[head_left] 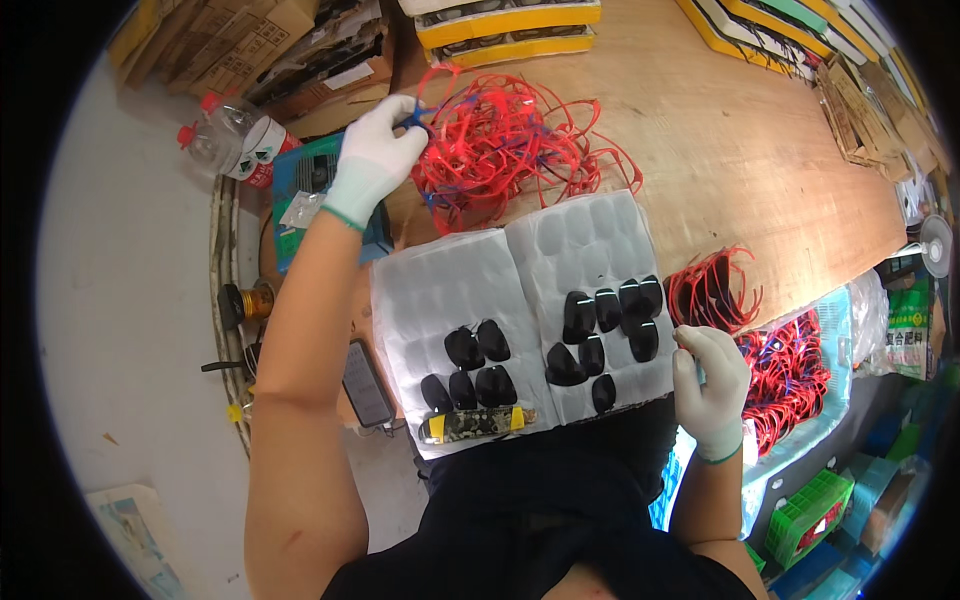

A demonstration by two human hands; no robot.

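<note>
My left hand (383, 152), in a white glove with a green cuff, reaches to the far side of the table. Its fingers pinch a blue part of a glasses frame (414, 118) at the left edge of a tangled pile of red and blue glasses frames (490, 140). Before me lie two white moulded trays (450, 285) side by side, with several dark sunglass lenses (577, 316) on them. Beside the right tray's edge is my right hand (712, 385), also gloved, its thumb and forefinger apart and nothing visible between them.
A patterned tool with yellow ends (478, 425) lies along the left tray's near edge. Stacked red frames (715, 292) stand right of the trays, above a blue crate (835, 370) filled with more. A phone (367, 385), a blue device (300, 175) and plastic bottles (215, 145) are leftward.
</note>
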